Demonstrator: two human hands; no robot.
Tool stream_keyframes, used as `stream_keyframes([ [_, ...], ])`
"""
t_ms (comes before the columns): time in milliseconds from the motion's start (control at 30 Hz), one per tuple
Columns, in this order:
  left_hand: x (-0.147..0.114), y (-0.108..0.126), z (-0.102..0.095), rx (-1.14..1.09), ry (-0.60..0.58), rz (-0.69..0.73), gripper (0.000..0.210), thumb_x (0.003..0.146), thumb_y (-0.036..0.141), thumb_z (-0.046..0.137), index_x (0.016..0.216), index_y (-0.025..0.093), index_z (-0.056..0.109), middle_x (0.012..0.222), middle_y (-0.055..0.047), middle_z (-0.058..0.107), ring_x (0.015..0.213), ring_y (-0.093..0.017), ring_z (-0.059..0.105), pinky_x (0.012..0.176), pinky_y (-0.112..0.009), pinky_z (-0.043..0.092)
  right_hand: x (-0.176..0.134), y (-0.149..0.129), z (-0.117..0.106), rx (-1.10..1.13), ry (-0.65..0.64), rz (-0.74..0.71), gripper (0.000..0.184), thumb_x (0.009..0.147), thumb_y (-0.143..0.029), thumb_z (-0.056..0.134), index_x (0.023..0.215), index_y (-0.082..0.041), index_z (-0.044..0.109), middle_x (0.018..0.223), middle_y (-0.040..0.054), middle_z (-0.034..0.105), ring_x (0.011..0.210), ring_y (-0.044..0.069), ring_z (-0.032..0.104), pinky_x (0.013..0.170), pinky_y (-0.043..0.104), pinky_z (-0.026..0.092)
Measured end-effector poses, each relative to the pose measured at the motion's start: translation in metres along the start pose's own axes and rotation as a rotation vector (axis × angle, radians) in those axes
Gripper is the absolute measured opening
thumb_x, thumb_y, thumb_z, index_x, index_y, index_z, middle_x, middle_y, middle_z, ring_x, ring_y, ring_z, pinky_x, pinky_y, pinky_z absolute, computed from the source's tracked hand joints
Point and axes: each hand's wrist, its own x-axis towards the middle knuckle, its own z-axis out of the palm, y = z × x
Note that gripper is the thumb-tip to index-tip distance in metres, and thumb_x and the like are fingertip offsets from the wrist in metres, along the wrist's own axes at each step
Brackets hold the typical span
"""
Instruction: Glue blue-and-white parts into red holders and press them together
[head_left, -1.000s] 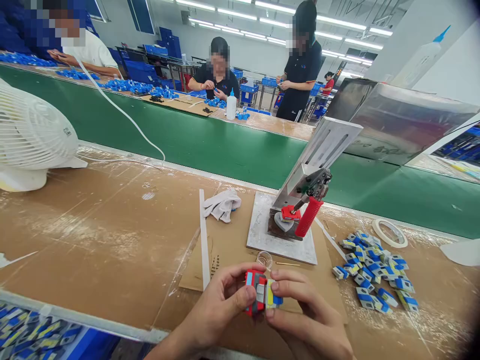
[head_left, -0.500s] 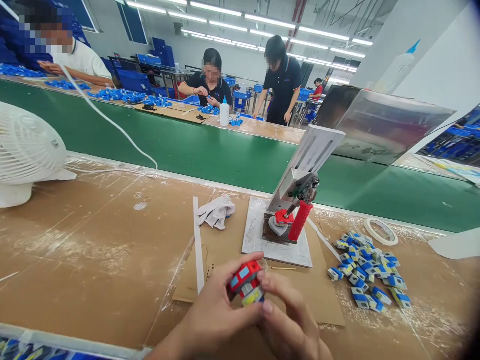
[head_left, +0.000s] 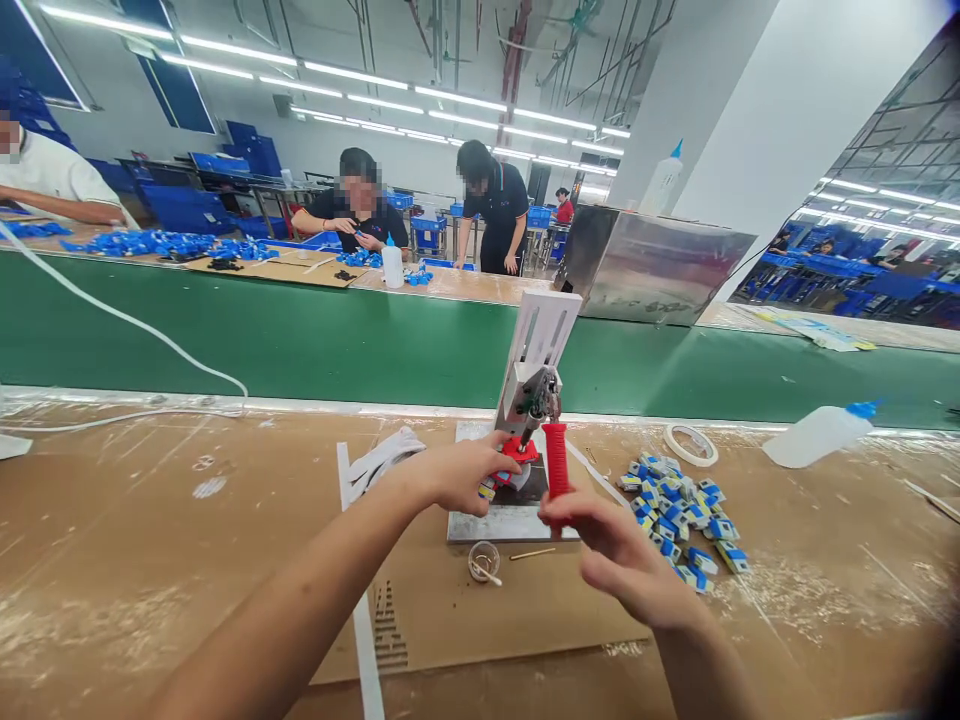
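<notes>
My left hand (head_left: 466,474) is closed on a small red toy vehicle (head_left: 487,490) with a yellow patch, mostly covered by the fingers. It holds the toy at the base of a hand press (head_left: 529,385), beside the red pressing pad (head_left: 520,450). A grey rounded seat (head_left: 517,476) lies partly hidden under the pad. On the lower end of the press's red handle (head_left: 556,458), the fingers of my right hand (head_left: 611,545) are curled, with the thumb standing apart.
Right of the press lies a pile of blue-and-white toy pieces (head_left: 679,515), with a tape roll (head_left: 690,446) and a lying bottle (head_left: 817,436) beyond. A small clear cup (head_left: 484,562) and thin stick (head_left: 532,553) sit in front. White gloves (head_left: 382,458) lie left. Co-workers sit and stand across the green belt (head_left: 337,345).
Both hands have moved forward from holding the toy together near me to the press. The left hand keeps the toy; the right has let go and reached the red handle. The view has turned right.
</notes>
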Motion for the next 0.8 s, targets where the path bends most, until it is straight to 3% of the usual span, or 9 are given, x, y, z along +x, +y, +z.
stream_keyframes([
  [100,0.004,-0.002,0.001,0.029,0.008,0.008,0.063,0.069,0.011,0.069,0.130,0.030,0.066,0.153,-0.009,0.042,0.103,-0.027,0.070,0.085,-0.035,0.059,0.012,-0.037,-0.007,0.132,0.040,-0.123,0.052,0.096,-0.062,0.060,0.142,-0.038,0.055,0.116,0.0066,0.067,0.100,0.026,0.063,0.082,0.038,0.056],
  [200,0.004,-0.004,0.001,0.032,0.021,0.005,0.065,0.067,0.011,0.069,0.130,0.029,0.066,0.150,-0.010,0.044,0.101,-0.027,0.070,0.088,-0.037,0.057,0.071,-0.074,-0.024,0.118,0.104,-0.285,0.057,0.094,-0.066,0.061,0.146,-0.047,0.045,0.124,0.0033,0.067,0.108,0.028,0.065,0.077,0.041,0.058],
  [333,-0.012,-0.005,-0.001,-0.037,0.066,-0.019,0.070,0.066,0.011,0.069,0.133,0.032,0.066,0.149,-0.008,0.045,0.111,-0.027,0.066,0.098,-0.036,0.055,0.128,-0.088,-0.045,0.104,0.293,-0.400,0.064,0.088,-0.066,0.068,0.142,-0.040,0.048,0.130,0.0048,0.065,0.114,0.027,0.064,0.083,0.041,0.059],
  [433,-0.044,0.000,0.003,-0.152,0.137,-0.006,0.074,0.066,0.010,0.065,0.135,0.035,0.065,0.155,-0.006,0.042,0.120,-0.027,0.063,0.099,-0.035,0.055,0.093,-0.064,-0.034,0.066,0.406,-0.405,0.045,0.093,-0.053,0.068,0.134,-0.035,0.057,0.122,0.0054,0.066,0.103,0.023,0.065,0.075,0.035,0.058],
  [500,-0.066,0.007,0.010,-0.292,0.215,0.058,0.075,0.066,0.009,0.064,0.135,0.038,0.065,0.157,-0.004,0.043,0.128,-0.029,0.059,0.107,-0.038,0.051,0.050,-0.037,-0.010,-0.041,0.441,-0.271,0.028,0.097,-0.042,0.068,0.122,-0.030,0.065,0.108,0.0053,0.067,0.095,0.020,0.064,0.078,0.032,0.056],
  [567,-0.076,0.016,0.020,-0.481,0.285,0.043,0.062,0.069,0.013,0.068,0.124,0.039,0.073,0.153,-0.004,0.051,0.134,-0.032,0.055,0.110,-0.042,0.049,0.015,-0.012,0.022,-0.009,0.399,-0.107,0.047,0.093,-0.045,0.073,0.135,-0.029,0.057,0.119,0.0085,0.066,0.104,0.021,0.064,0.087,0.034,0.056],
  [633,-0.071,0.026,0.031,-0.689,0.317,-0.058,0.047,0.073,0.023,0.072,0.116,0.041,0.077,0.136,-0.005,0.066,0.118,-0.031,0.067,0.097,-0.041,0.058,-0.003,0.007,0.052,0.176,0.356,-0.063,0.062,0.085,-0.054,0.078,0.137,-0.028,0.055,0.115,0.0096,0.068,0.102,0.024,0.068,0.085,0.036,0.058],
  [700,-0.053,0.037,0.045,-0.832,0.211,-0.172,0.047,0.075,0.036,0.075,0.122,0.044,0.073,0.105,-0.005,0.078,0.089,-0.028,0.075,0.076,-0.038,0.064,-0.011,0.018,0.070,0.280,0.430,-0.082,0.064,0.080,-0.056,0.083,0.131,-0.027,0.059,0.106,0.0091,0.070,0.091,0.024,0.071,0.077,0.035,0.060],
  [800,-0.030,0.049,0.063,-0.888,0.161,-0.305,0.064,0.075,0.050,0.077,0.137,0.042,0.063,0.067,-0.001,0.072,0.061,-0.024,0.072,0.058,-0.034,0.062,-0.031,0.022,0.056,0.279,0.646,-0.098,0.060,0.080,-0.055,0.082,0.128,-0.025,0.061,0.098,0.0083,0.071,0.071,0.020,0.069,0.063,0.031,0.059],
])
